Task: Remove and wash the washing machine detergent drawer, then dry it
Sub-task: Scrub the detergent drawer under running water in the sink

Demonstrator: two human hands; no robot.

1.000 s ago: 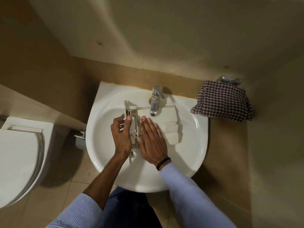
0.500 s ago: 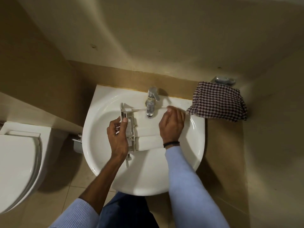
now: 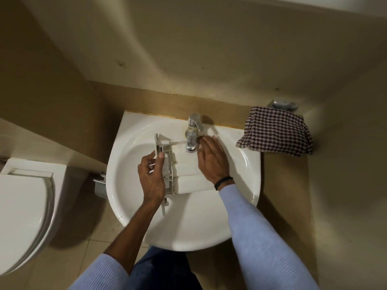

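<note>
Two hands hold the white plastic detergent drawer [image 3: 188, 183] in the round white ceramic basin [image 3: 188, 227]: left hand [image 3: 154, 174] curled round its 9 o'clock end, right hand [image 3: 212, 162] flat at 3 o'clock. Slick plastic could slip and strike the chrome tap [image 3: 192, 139] at 12.
</note>
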